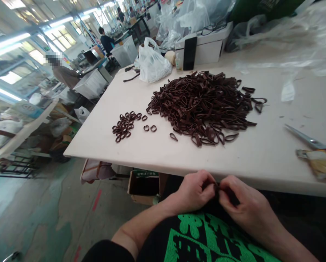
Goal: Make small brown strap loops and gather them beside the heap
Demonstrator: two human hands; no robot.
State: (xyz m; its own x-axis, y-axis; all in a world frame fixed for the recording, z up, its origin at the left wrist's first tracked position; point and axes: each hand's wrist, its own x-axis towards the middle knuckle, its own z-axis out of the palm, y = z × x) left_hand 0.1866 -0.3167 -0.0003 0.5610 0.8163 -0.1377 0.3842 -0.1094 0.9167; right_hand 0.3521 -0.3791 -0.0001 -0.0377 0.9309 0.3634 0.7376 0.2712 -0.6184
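Observation:
At the table's front edge, my left hand (pixel 196 191) and my right hand (pixel 243 196) meet with fingertips pinched together. Between them is a small dark brown strap loop (pixel 216 186), mostly covered by the fingers. A big heap of dark brown strap loops (pixel 203 102), many flattened into teardrop shapes, lies on the table beyond my hands. To its left sits a smaller group of short, rounded loops (pixel 124 124). Two more rounded loops (pixel 153 128) lie just right of that group, and one teardrop loop (pixel 173 137) is apart from the heap.
Red-handled scissors (pixel 311 139) and a yellowish packet (pixel 319 163) lie on the table (pixel 261 153) at right. Behind the heap stand a white plastic bag (pixel 153 63), a black phone (pixel 190 53) and a white box (pixel 210 47). An open carton (pixel 143 198) is below. Several people work farther off.

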